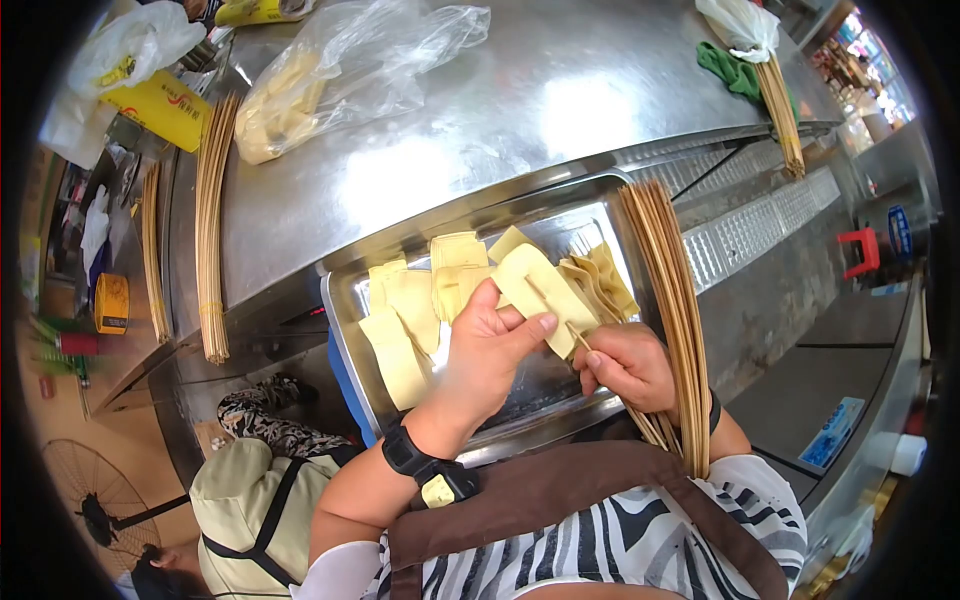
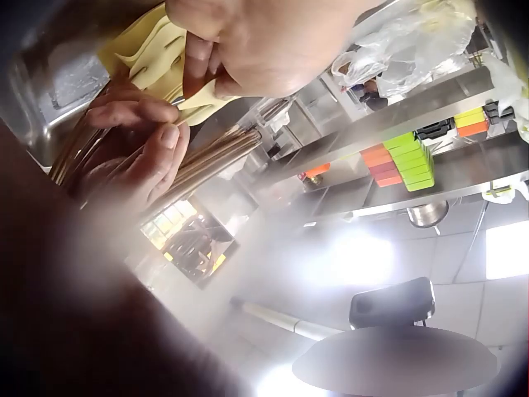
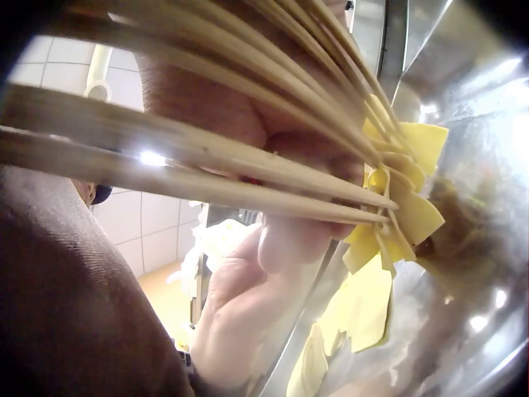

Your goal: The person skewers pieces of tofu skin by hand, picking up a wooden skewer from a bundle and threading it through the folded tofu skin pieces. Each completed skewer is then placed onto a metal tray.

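In the head view a pale yellow tofu sheet (image 1: 528, 278) is folded into a strip, and my left hand (image 1: 480, 360) grips it between thumb and fingers. A thin wooden skewer (image 1: 581, 340) runs through the strip, showing on its face and at its lower end. My right hand (image 1: 635, 370) pinches that skewer just below the strip. Under both hands lies a metal tray (image 1: 347, 318). Flat tofu sheets (image 1: 412, 305) are stacked in its left part, and threaded wavy tofu pieces (image 1: 603, 280) lie at its right end.
A long skewer bundle (image 1: 665, 255) leans across the tray's right rim beside my right forearm. On the steel table (image 1: 480, 190) lie another skewer bundle (image 1: 212, 230) and a clear plastic bag (image 1: 370, 65). A wrapped skewer bundle (image 1: 778, 110) lies at the far right corner.
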Motion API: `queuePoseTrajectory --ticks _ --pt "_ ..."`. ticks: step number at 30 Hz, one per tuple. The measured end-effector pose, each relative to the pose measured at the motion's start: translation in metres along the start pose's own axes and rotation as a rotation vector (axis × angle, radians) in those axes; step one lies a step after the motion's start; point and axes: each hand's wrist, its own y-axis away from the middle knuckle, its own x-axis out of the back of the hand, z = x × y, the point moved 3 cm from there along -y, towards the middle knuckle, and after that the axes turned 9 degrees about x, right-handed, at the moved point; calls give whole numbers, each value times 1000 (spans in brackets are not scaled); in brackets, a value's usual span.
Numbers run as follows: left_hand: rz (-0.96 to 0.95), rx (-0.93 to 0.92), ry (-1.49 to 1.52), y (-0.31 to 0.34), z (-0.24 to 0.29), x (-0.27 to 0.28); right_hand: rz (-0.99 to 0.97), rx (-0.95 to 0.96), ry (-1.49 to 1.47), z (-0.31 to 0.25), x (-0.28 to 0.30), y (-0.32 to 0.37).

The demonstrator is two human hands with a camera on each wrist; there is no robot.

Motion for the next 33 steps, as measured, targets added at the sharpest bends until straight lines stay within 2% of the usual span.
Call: queuePoseTrajectory --ticks 8,11,13,17,19,20,22,23,24,25,27,28,30,31,33 --pt "-45 60 40 -2 -8 -3 28 39 29 6 1 3" --pt "-10 104 81 -7 -12 1 73 71 200 5 3 2" --pt "14 126 63 -10 -15 2 231 73 206 -4 4 -1" --pt "52 176 73 -20 -22 1 355 185 277 -18 10 -9" --pt "59 211 63 -26 -28 2 247 462 368 -28 11 -15" --pt "72 230 21 -30 -32 4 247 463 368 -27 11 -14" --pt "84 248 -21 -34 -38 6 109 463 139 -22 7 -11" --pt "100 198 -143 -35 -38 7 110 463 140 -21 7 -10" --pt "117 148 -264 -36 -38 7 25 399 153 -18 5 -10" --pt "115 148 -264 -36 -38 7 -59 335 166 -15 2 -9" --pt "437 -144 -707 -35 -26 12 -62 302 228 -10 0 -8" --pt "428 -147 -709 -34 -20 11 -69 277 224 -7 0 -7" --pt "364 -344 -784 -27 3 0 -71 247 225 -7 0 -6" --pt "358 -344 -782 -25 11 -6 -62 255 214 -8 -1 -6" --pt "-61 -65 -325 -27 19 -23 -54 264 209 -11 -2 -7"
